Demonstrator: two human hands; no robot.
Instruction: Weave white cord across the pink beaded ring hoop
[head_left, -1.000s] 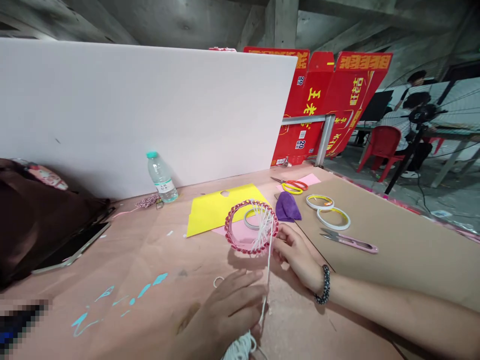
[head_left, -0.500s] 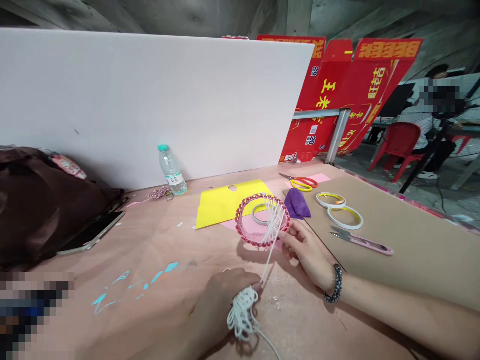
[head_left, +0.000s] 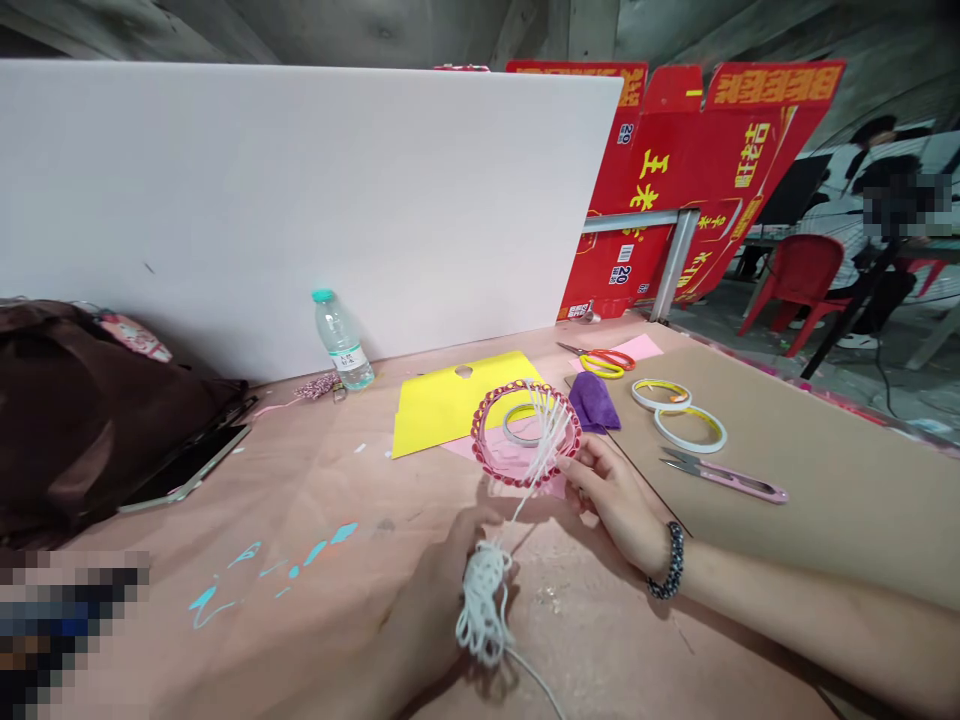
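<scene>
White cord (head_left: 484,600), gathered into a loose bundle of loops, sits in the left hand (head_left: 439,605) at the lower centre of the frame. The fingers are curled closed around the bundle. One strand runs taut from it up to a red-and-pink hoop (head_left: 489,408) at mid-frame, and a loose tail trails off toward the bottom edge.

The hoop is held tilted, clear of the pink tabletop (head_left: 300,500). Several cord strands fan across its right half. The right hand (head_left: 616,492), with a dark beaded bracelet (head_left: 670,562) at the wrist, pinches the hoop's right rim between thumb and fingertips, the other fingers loosely bent.

Seen through the hoop: a tape roll (head_left: 519,425) lying on pink paper. Just behind the hoop lie a yellow sheet (head_left: 442,400) and a purple cloth (head_left: 592,400). To the right of centre on brown card: two more tape rings (head_left: 690,428), pink snips (head_left: 727,478) and orange-handled scissors (head_left: 604,360). Left of centre, a water bottle (head_left: 341,340) stands against a white board (head_left: 300,200). A brown bag (head_left: 90,420) occupies the left edge.
</scene>
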